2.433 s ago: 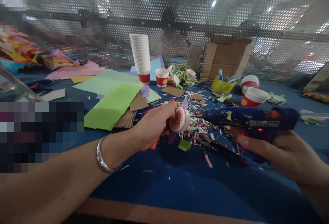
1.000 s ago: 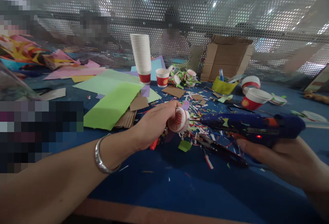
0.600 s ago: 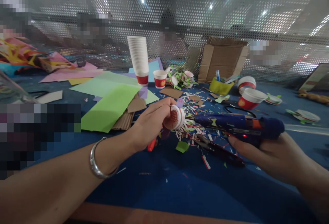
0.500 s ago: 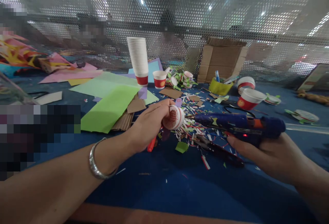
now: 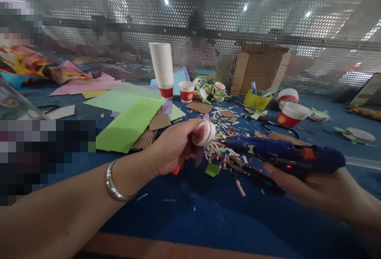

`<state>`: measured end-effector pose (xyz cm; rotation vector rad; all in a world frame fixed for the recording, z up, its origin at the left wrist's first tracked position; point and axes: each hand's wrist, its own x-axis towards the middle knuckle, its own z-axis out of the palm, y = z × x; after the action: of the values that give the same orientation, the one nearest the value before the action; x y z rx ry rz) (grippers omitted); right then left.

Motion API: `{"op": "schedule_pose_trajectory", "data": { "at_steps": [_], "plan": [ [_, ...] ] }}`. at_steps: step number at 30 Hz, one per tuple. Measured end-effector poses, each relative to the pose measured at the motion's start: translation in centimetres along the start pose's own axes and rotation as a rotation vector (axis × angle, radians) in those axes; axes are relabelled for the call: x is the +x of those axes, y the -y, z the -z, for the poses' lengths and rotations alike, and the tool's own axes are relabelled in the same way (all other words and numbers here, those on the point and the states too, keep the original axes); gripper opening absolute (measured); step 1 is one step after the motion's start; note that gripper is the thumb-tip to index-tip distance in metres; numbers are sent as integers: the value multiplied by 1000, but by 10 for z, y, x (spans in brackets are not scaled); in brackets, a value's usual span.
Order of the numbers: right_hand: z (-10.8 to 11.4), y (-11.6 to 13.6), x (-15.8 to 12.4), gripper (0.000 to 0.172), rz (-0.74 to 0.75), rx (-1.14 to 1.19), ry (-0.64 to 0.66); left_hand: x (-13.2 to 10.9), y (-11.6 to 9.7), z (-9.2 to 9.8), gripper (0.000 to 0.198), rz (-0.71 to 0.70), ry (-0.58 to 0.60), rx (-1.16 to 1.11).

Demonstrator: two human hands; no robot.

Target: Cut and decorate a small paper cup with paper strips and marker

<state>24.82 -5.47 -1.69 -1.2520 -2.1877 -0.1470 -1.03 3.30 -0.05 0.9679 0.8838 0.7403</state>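
My left hand (image 5: 175,146), a silver bangle on its wrist, pinches a small round paper-cup piece (image 5: 204,133), white with red print. In my right hand (image 5: 315,187) is a dark blue hot glue gun (image 5: 276,152) with a lit red light, gripped from below. Its nozzle points left and lies close to the cup piece; whether they touch I cannot tell. A purple paper strip (image 5: 198,156) hangs just under the left hand. Beneath the gun lie dark-handled scissors (image 5: 238,164), partly hidden, among paper scraps (image 5: 218,152).
Behind stand a tall stack of paper cups (image 5: 162,66), a single cup (image 5: 187,91) and a heap of cup-and-green-paper pieces (image 5: 216,90). Green sheets (image 5: 131,122) lie left. A yellow holder (image 5: 257,99), another cup (image 5: 293,114) and a cardboard box (image 5: 260,70) are to the right.
The glue gun has shifted slightly right and down, its nozzle a little lower beside the cup piece. The left hand still holds the piece, now turned slightly.
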Motion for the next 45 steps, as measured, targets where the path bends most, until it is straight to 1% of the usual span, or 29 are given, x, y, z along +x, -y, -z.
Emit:
{"op": "schedule_pose_trajectory", "data": {
  "at_steps": [3, 4, 7, 13, 17, 22, 27, 31, 35, 41, 45],
  "plan": [
    [1, 1, 2, 9, 35, 2, 38, -2, -2, -2, 23, 30, -21, 12],
    [1, 2, 3, 8, 40, 18, 57, -2, -2, -3, 24, 36, -18, 14],
    [2, 4, 6, 13, 52, 53, 65, -3, -3, -4, 26, 40, 3, 24],
    [3, 6, 9, 17, 119, 43, 48, -3, 0, -1, 14, 21, 14, -1],
    [5, 9, 10, 18, 110, 32, 56, -2, 2, 0, 13, -1, 32, -14],
    [5, 11, 11, 21, 141, 8, 36, -2, 2, 1, 19, 5, 40, 4],
    [5, 12, 14, 22, 133, 6, 49, -3, 0, -2, 25, 42, 1, 10],
    [6, 12, 16, 22, 124, -11, 55, -4, -1, -3, 31, 37, -19, 9],
    [7, 11, 15, 22, 118, -10, 69, -3, -2, -4, 31, 53, -13, 10],
    [7, 13, 15, 22, 131, -22, 46, -3, 0, -2, 29, 30, -11, 24],
    [7, 12, 14, 21, 140, -24, 40, -4, -1, -2, 30, 52, -13, 41]
  ]
}}
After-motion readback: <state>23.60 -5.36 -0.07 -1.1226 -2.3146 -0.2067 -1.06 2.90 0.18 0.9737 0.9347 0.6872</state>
